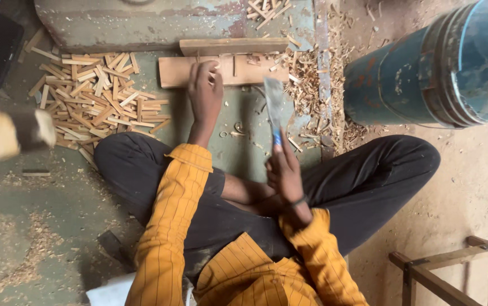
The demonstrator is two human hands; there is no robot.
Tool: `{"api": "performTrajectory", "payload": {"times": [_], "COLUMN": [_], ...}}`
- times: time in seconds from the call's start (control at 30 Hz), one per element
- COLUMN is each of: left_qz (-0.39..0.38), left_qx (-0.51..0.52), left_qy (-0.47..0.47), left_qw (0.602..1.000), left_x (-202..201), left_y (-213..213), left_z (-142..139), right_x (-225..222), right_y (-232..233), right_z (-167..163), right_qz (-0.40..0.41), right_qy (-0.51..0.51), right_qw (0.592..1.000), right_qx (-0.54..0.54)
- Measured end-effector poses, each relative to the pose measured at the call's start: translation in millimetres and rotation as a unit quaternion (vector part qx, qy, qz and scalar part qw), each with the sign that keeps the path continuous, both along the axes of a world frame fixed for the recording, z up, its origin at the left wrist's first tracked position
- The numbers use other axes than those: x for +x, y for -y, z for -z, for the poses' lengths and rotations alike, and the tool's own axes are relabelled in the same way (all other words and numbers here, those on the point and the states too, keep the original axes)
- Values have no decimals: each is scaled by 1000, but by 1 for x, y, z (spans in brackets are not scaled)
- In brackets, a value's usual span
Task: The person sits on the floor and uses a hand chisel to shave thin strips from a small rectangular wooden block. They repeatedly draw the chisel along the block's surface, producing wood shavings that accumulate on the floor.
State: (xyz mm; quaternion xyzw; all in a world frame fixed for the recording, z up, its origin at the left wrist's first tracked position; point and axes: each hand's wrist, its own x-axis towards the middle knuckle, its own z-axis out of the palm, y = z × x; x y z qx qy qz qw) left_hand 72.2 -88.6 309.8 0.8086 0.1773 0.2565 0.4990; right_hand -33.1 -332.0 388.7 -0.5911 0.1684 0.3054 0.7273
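Note:
I sit cross-legged on the floor in an orange striped shirt and black trousers. My left hand reaches forward and pinches a thin wooden stick upright on a flat wooden board. My right hand is raised near my knee and grips the blue handle of a broad-bladed knife, its blade blurred and pointing toward the board. A second wooden bar lies just behind the board.
A heap of several short cut wooden sticks lies to the left. Wood shavings pile to the right of the board. A large blue metal drum stands at right. A wooden frame sits at lower right, a blurred wooden piece at left.

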Motion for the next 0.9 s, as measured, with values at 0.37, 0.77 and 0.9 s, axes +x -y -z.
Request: {"api": "performTrajectory", "payload": {"times": [0.37, 0.77, 0.9], "left_qz": [73, 142, 95], "left_qx": [-2, -165, -87], "left_qy": [24, 114, 34], "left_qw": [997, 969, 991], "left_x": [9, 106, 141], "left_y": [16, 33, 1], "left_z": [47, -39, -65], "right_x": [-58, -60, -78], "right_y": [108, 174, 189], "right_z": [-58, -55, -54], "right_qz": [53, 144, 158], "right_qy": [122, 209, 203], "right_qw": [985, 963, 960], "right_qx": [-113, -95, -113]}}
